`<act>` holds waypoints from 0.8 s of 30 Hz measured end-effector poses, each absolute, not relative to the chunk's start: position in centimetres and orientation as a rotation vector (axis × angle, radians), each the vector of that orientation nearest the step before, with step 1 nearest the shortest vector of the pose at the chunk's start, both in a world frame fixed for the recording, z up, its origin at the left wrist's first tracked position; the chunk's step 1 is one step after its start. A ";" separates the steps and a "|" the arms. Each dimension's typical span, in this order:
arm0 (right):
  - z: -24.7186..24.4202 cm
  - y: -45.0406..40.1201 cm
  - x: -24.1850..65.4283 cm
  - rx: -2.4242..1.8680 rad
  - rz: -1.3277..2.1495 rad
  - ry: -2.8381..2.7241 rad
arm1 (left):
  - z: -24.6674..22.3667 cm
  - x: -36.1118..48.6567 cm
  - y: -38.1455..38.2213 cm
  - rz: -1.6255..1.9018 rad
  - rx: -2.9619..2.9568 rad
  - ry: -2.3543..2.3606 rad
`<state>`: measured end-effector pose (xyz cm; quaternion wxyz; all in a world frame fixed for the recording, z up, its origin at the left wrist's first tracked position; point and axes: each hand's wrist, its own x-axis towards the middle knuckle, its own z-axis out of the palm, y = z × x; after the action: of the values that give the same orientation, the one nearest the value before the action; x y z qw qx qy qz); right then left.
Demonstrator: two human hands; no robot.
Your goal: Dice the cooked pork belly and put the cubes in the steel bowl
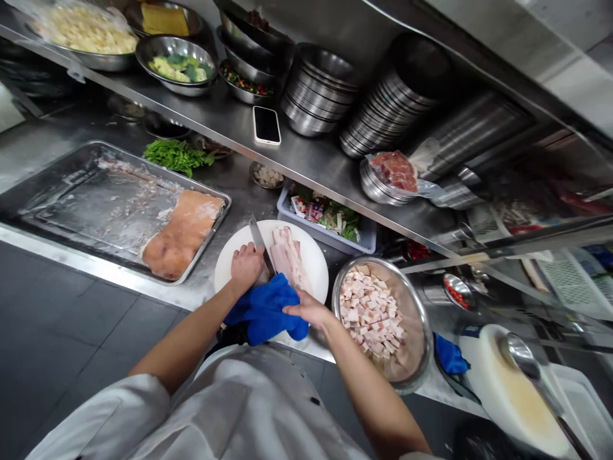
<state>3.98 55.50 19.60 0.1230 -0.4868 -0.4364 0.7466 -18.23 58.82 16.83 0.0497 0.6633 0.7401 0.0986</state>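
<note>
My right hand (309, 308) grips a bunched blue cloth (268, 311) at the near edge of the round white cutting board (316, 259). The cloth hangs partly over that edge. My left hand (248, 263) is on the left of the board, its fingers bent; what is under them is hidden. Just right of those fingers lies a knife (259, 237), blade pointing away from me, its handle end hidden by the cloth. Strips of pale fatty pork (288, 255) lie on the board, right of the blade.
A metal tray (96, 211) with a skin-on pork slab (184, 233) is at left. On the right stands a steel bowl (421, 319) of diced pork (371, 306). Behind the board is a grey bin (325, 238). An overhead shelf (225, 134) carries stacked bowls (318, 89) and a phone (266, 125).
</note>
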 end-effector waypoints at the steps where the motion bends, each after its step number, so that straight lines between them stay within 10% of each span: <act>1: 19.6 54.4 5.1 -1.410 2.200 -1.236 | 16.9 -18.2 58.8 0.295 2.022 2.258; 8: 25.9 50.5 11.9 -1.425 2.331 -0.818 | 16.7 -18.3 59.2 0.248 2.038 2.251; 18: 45.4 74.7 5.2 -1.341 1.221 -1.309 | 16.8 -18.2 59.2 0.226 2.055 2.323; 24: 38.2 71.7 -0.1 -1.633 0.441 -1.982 | 16.5 -18.3 59.1 0.287 2.012 2.304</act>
<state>-0.08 71.70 38.23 0.2646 -0.6043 -0.7336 0.1632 -18.31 59.11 16.45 0.0349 0.6545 0.7495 0.0934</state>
